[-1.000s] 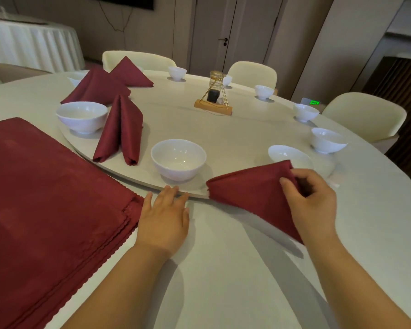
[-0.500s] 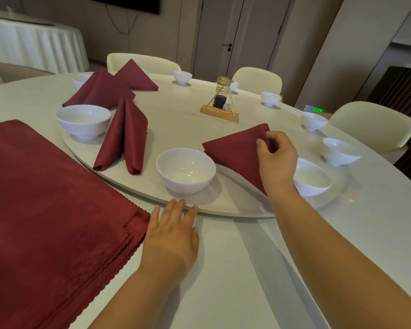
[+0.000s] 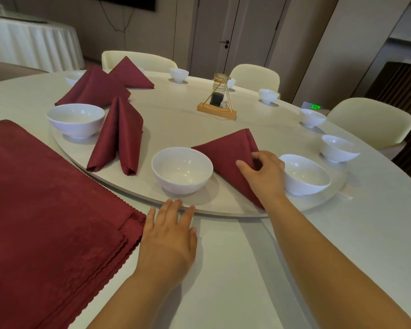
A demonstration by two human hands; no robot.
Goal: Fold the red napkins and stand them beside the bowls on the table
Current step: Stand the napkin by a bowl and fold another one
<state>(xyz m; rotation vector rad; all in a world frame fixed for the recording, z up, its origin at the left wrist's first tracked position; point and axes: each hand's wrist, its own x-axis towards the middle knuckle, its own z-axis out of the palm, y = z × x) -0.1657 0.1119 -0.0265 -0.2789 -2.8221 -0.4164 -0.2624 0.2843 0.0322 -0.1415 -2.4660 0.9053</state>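
Observation:
My right hand pinches a folded red napkin that rests on the round turntable, between a white bowl and another white bowl. My left hand lies flat on the table, fingertips touching the turntable's near rim. Another folded napkin stands beside the left bowl. Two more folded napkins stand farther back. A stack of flat red napkins lies at the left.
A wooden stand with a small jar sits at the turntable's centre. Several small white bowls ring the far rim. Cream chairs surround the table. The white tabletop spreads in front of me.
My right hand has carried the folded napkin from the table's near edge onto the turntable and lowered it between the two near bowls. My left hand stays flat at the rim.

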